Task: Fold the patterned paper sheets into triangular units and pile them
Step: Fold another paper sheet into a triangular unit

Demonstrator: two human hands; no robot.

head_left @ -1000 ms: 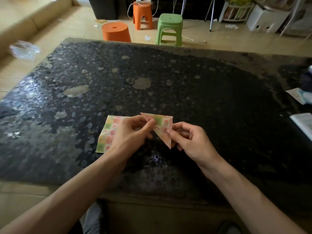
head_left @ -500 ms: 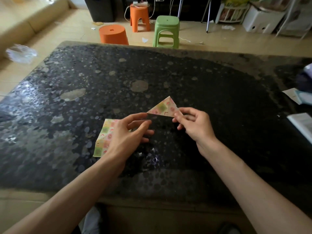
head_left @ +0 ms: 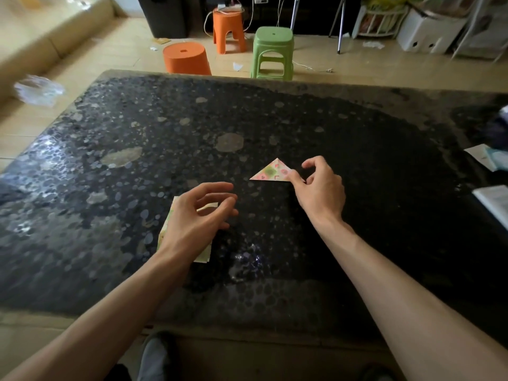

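The stack of patterned sheets was seen near-left on the tabletop, half covered by the left hand. That hand had been drawn off the fold, fingers loosely curled, nothing gripped. The triangular unit had been carried farther out and laid flat, its right corner pinched by the right hand.

Bare forearms meet left hand and right hand; 1 grey shoe.

Table far half and centre open; obstacles are the triangle, paper stack near front, and papers at right edge.
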